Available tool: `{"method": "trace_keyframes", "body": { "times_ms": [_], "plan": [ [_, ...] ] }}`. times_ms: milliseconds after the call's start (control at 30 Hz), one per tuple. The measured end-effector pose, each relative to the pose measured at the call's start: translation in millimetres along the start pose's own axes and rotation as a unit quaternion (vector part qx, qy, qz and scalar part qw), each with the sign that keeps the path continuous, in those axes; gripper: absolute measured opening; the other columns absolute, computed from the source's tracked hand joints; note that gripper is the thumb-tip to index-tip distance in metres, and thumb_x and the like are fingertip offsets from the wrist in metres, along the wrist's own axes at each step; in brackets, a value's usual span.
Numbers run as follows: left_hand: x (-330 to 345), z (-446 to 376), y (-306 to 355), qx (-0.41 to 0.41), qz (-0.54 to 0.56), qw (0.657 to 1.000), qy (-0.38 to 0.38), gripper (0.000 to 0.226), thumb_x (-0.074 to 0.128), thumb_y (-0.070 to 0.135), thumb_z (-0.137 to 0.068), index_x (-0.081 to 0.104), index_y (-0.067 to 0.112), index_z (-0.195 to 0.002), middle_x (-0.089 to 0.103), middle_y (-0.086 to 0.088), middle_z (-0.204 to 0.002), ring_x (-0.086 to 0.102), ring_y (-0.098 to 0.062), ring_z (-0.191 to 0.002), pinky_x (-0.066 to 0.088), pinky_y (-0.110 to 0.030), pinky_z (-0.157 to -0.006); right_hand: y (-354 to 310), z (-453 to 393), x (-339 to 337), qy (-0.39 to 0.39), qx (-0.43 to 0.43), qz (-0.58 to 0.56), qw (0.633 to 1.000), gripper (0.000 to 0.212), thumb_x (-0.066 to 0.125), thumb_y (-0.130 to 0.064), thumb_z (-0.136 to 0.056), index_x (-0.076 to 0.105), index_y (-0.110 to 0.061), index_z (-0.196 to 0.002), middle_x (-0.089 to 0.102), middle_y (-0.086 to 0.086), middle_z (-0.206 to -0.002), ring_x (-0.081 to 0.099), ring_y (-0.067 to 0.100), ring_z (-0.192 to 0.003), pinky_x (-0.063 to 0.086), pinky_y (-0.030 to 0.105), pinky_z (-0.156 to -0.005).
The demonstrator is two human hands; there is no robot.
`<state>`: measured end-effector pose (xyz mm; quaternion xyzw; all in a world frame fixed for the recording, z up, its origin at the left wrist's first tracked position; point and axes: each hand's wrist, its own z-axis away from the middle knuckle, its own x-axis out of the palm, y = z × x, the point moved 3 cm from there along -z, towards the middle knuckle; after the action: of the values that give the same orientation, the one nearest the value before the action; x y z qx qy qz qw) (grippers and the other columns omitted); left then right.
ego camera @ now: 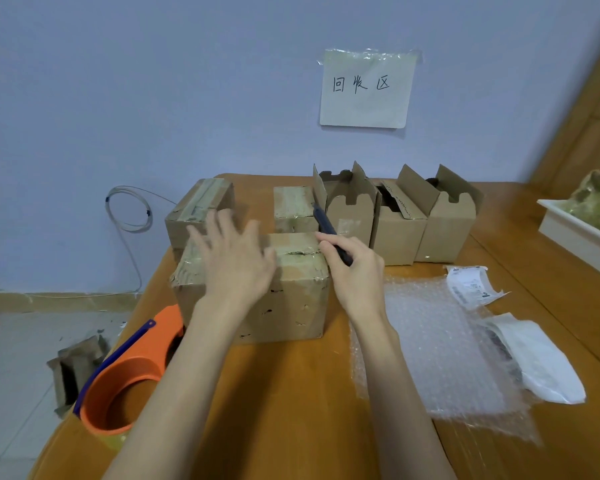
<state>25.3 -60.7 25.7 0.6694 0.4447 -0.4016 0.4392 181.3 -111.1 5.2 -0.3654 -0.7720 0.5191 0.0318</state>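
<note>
A taped, worn cardboard box (293, 299) stands on the wooden table (291, 410) in front of me. My left hand (234, 261) lies flat on its top with fingers spread. My right hand (355, 271) grips a dark utility knife (329, 233) at the box's right top edge, its tip pointing up and away. The tape seam along the box top looks torn near the knife.
Two more taped boxes (201, 209) (293, 207) stand behind. Three open boxes (350, 206) (400, 226) (447, 223) line the back right. An orange tape dispenser (132, 372) lies at left. Bubble wrap (437, 351), shipping labels (471, 285), a white pouch (537, 358) and a white tray (575, 233) are at right.
</note>
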Motion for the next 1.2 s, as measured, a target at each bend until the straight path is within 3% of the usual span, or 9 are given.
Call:
{"method": "trace_keyframes", "body": {
  "times_ms": [67, 167, 267, 333, 567, 1200],
  "plan": [
    [7, -3, 13, 0.089, 0.102, 0.991, 0.004, 0.042, 0.036, 0.027, -0.099, 0.045, 0.027, -0.139, 0.032, -0.005, -0.152, 0.019, -0.023, -0.145, 0.004, -0.056, -0.118, 2, 3, -1, 0.019, 0.012, 0.016, 1.0, 0.027, 0.054, -0.023, -0.098, 0.068, -0.033, -0.119, 0.069, -0.011, -0.092, 0.06, -0.001, -0.075, 0.049, 0.014, -0.066],
    [15, -5, 19, 0.102, 0.103, 0.989, -0.002, 0.039, 0.033, 0.033, -0.101, 0.052, 0.034, -0.135, 0.05, 0.007, -0.14, 0.037, -0.016, -0.136, 0.011, -0.048, -0.118, 3, 6, -14, 0.036, 0.053, 0.074, 0.995, 0.038, 0.046, -0.022, -0.099, 0.054, -0.045, -0.128, 0.068, -0.011, -0.084, 0.063, 0.007, -0.067, 0.051, 0.027, -0.057],
    [16, -6, 19, 0.093, 0.084, 0.992, 0.018, 0.038, 0.035, 0.038, -0.1, 0.057, 0.036, -0.131, 0.055, 0.006, -0.134, 0.046, -0.018, -0.127, 0.019, -0.045, -0.116, 4, 7, -28, 0.033, 0.088, 0.131, 0.987, 0.023, 0.048, -0.021, -0.096, 0.054, -0.038, -0.111, 0.068, -0.003, -0.074, 0.061, 0.012, -0.067, 0.044, 0.026, -0.055],
    [17, -6, 18, 0.093, 0.077, 0.992, 0.024, 0.037, 0.035, 0.039, -0.1, 0.057, 0.037, -0.13, 0.056, 0.006, -0.133, 0.047, -0.019, -0.126, 0.022, -0.045, -0.116, 4, 6, -34, 0.045, 0.098, 0.156, 0.982, 0.006, 0.053, -0.032, -0.094, 0.058, -0.034, -0.098, 0.069, -0.003, -0.07, 0.061, 0.011, -0.068, 0.044, 0.025, -0.055],
    [17, -6, 17, 0.094, 0.078, 0.992, 0.025, 0.038, 0.035, 0.039, -0.101, 0.057, 0.037, -0.131, 0.056, 0.007, -0.132, 0.047, -0.019, -0.124, 0.025, -0.044, -0.115, 3, 2, -41, 0.054, 0.101, 0.174, 0.978, 0.005, 0.067, -0.042, -0.085, 0.066, -0.039, -0.082, 0.069, -0.006, -0.066, 0.065, 0.01, -0.071, 0.054, 0.029, -0.061],
    [20, -6, 17, 0.089, 0.077, 0.992, 0.038, 0.037, 0.036, 0.04, -0.1, 0.059, 0.038, -0.13, 0.057, 0.008, -0.132, 0.049, -0.018, -0.124, 0.027, -0.043, -0.113, -2, -1, -41, 0.066, 0.083, 0.204, 0.973, 0.01, 0.07, -0.041, -0.084, 0.073, -0.036, -0.092, 0.071, -0.007, -0.074, 0.066, 0.011, -0.075, 0.052, 0.027, -0.06]
  ]
}}
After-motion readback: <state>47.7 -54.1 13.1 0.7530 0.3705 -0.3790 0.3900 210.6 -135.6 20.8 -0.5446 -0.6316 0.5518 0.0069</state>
